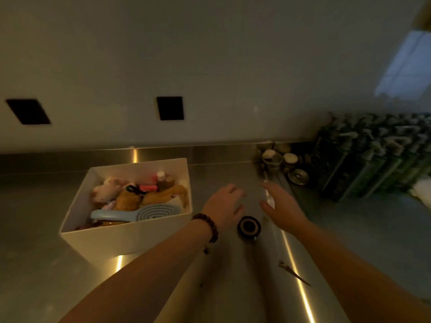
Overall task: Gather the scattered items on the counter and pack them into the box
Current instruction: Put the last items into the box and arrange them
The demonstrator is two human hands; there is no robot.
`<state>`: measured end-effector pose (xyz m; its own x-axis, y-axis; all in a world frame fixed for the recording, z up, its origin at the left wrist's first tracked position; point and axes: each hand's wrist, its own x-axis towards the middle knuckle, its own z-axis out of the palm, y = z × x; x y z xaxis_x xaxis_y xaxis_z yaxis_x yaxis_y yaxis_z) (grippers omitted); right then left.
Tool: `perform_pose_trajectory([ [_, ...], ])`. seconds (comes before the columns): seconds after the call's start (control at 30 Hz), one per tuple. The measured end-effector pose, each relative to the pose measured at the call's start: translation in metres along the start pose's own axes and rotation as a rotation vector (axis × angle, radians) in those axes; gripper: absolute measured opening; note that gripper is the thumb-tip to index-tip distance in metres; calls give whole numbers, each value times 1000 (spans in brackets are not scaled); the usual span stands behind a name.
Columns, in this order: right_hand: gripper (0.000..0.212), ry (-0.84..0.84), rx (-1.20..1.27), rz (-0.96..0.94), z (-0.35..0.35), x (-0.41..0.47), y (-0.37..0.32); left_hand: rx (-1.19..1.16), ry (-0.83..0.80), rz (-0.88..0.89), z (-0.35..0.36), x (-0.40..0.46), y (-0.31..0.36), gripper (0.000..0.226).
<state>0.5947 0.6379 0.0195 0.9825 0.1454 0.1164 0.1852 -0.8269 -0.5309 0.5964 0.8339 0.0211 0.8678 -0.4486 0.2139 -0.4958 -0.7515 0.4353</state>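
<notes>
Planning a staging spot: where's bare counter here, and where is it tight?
Bare steel counter left of the white box, and in front of it. Crowded: back right, small jars beside pump bottles. A dark round jar sits between the hands.

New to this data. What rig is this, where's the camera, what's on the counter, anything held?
No machine here: a person works bare-handed, and the single picture comes from a wide-angle camera on their head, looking down. The left hand, with a bead bracelet on its wrist, and the right hand hover open over a steel counter; neither holds anything. A white box already contains a blue hairbrush and soft toys. A small dark round jar stands between the wrists, unpacked.
</notes>
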Motion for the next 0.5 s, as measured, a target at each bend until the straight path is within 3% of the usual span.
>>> perform_pose_trajectory([
  [0.13, 48, 47, 26, 110, -10, -52, 41, -22, -196, -133, 62, -1, 10, 55],
  [0.27, 57, -113, -59, 159, 12, -109, 70, 16, -405, -292, 103, 2, 10, 79],
  [0.37, 66, -195, -53, 196, 35, -139, 79, 41, -449, -307, 120, 2, 8, 91],
  [0.5, 48, -116, -73, 182, 51, -147, 80, 94, -362, -289, 131, 0, 7, 85],
])
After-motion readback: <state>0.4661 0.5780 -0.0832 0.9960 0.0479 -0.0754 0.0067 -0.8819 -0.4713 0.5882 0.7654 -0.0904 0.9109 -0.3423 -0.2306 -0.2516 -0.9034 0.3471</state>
